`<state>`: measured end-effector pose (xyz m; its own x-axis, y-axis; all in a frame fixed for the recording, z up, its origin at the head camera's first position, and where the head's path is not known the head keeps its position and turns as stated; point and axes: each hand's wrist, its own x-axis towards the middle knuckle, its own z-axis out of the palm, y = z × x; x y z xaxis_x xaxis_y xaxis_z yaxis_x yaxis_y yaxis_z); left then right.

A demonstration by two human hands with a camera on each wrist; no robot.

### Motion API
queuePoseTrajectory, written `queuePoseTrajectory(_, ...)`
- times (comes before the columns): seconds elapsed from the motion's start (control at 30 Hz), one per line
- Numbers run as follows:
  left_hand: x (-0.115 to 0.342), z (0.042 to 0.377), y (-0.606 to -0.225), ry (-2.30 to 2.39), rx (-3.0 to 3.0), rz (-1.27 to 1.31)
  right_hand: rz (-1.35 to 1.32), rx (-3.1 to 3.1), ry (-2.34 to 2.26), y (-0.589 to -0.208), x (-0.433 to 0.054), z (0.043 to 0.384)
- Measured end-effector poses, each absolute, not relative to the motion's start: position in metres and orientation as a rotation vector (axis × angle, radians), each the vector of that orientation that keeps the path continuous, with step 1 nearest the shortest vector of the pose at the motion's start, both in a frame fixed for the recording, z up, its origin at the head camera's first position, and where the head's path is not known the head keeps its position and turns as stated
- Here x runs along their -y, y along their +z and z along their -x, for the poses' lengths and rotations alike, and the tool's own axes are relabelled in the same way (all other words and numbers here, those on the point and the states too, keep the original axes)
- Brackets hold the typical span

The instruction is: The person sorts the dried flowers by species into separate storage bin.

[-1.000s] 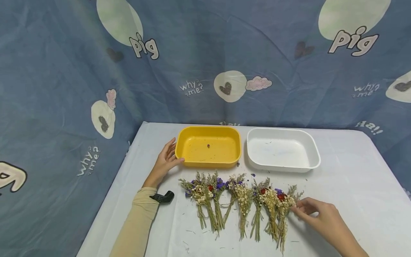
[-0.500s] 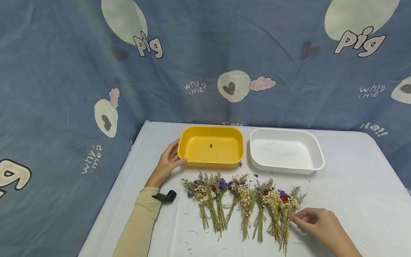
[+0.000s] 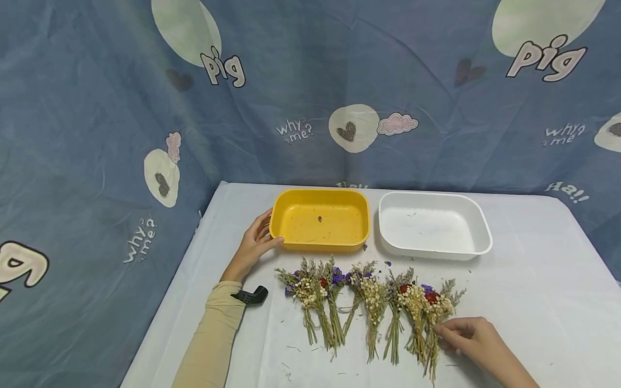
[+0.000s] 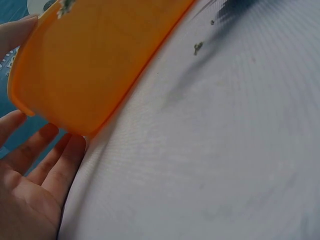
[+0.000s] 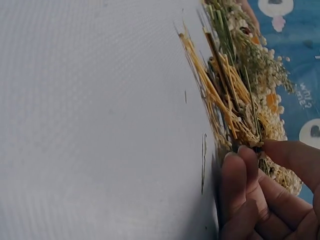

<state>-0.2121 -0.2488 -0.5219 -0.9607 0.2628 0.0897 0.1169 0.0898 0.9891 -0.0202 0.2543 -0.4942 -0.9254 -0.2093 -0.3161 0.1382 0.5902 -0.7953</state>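
Observation:
A row of dried flower bunches [image 3: 373,304] lies on the white-covered table, with stems toward the front. My right hand [image 3: 469,335] pinches the rightmost dried flower bunch [image 3: 440,309] just below its cream and red heads. In the right wrist view, the thumb and fingertips close on the tied straw-like stems [image 5: 235,95]. At the back left, my left hand [image 3: 252,247] grips the left end of a yellow plastic tub [image 3: 320,246]. The left wrist view has its thumb over the tub's rim and the other fingertips against the outer wall.
A white plastic tub [image 3: 432,251] stands right of the yellow one, with tiny bits inside. Stem scraps and purple petals litter the tablecloth [image 3: 533,258]. A blue printed curtain [image 3: 271,81] hangs behind and to the left. A black strap device [image 3: 251,296] sits at the left wrist.
My right hand has moved slightly toward the front, from beside the rightmost bunch's heads down to its stems, and now pinches it. The left hand stays on the yellow tub. The head view shifted slightly.

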Motion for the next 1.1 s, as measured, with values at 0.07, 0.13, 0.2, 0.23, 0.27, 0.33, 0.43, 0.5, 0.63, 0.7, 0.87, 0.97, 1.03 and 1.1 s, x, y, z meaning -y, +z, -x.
queuePoseTrajectory(0.07,0.249,0.212,-0.522,2.011,-2.235,-0.393,0.058,-2.411,-1.299,-0.496,-0.255,0.021)
queuePoseTrajectory(0.13,0.248,0.212,-0.523,2.01,-2.237,-0.395,0.075,-2.385,-1.323,-0.498,-0.256,0.021)
queuePoseTrajectory(0.2,0.248,0.212,-0.523,2.008,-2.239,-0.394,0.084,-2.365,-1.343,-0.5,-0.257,0.022)
queuePoseTrajectory(0.23,0.248,0.212,-0.523,2.01,-2.237,-0.392,0.092,-2.351,-1.358,-0.501,-0.258,0.022)
queuePoseTrajectory(0.27,0.248,0.212,-0.524,2.009,-2.238,-0.394,0.105,-2.338,-1.375,-0.502,-0.259,0.022)
queuePoseTrajectory(0.33,0.248,0.212,-0.524,2.011,-2.236,-0.39,0.117,-2.313,-1.404,-0.502,-0.259,0.023)
queuePoseTrajectory(0.43,0.248,0.212,-0.523,2.013,-2.234,-0.388,0.108,-2.301,-1.416,-0.501,-0.259,0.022)
queuePoseTrajectory(0.5,0.249,0.212,-0.523,2.011,-2.233,-0.386,0.106,-2.323,-1.403,-0.5,-0.258,0.022)
queuePoseTrajectory(0.63,0.249,0.212,-0.523,2.011,-2.227,-0.386,0.08,-2.385,-1.383,-0.499,-0.257,0.019)
queuePoseTrajectory(0.7,0.249,0.212,-0.523,2.01,-2.228,-0.384,0.071,-2.417,-1.401,-0.499,-0.256,0.018)
queuePoseTrajectory(0.87,0.248,0.212,-0.522,2.003,-2.238,-0.374,0.141,-2.511,-1.516,-0.501,-0.258,0.013)
queuePoseTrajectory(0.97,0.248,0.212,-0.522,2.004,-2.241,-0.375,0.201,-2.537,-1.596,-0.502,-0.259,0.011)
queuePoseTrajectory(1.03,0.248,0.212,-0.522,2.009,-2.239,-0.375,0.224,-2.542,-1.633,-0.502,-0.26,0.01)
queuePoseTrajectory(1.1,0.248,0.212,-0.523,2.007,-2.241,-0.382,0.246,-2.566,-1.641,-0.501,-0.261,0.01)
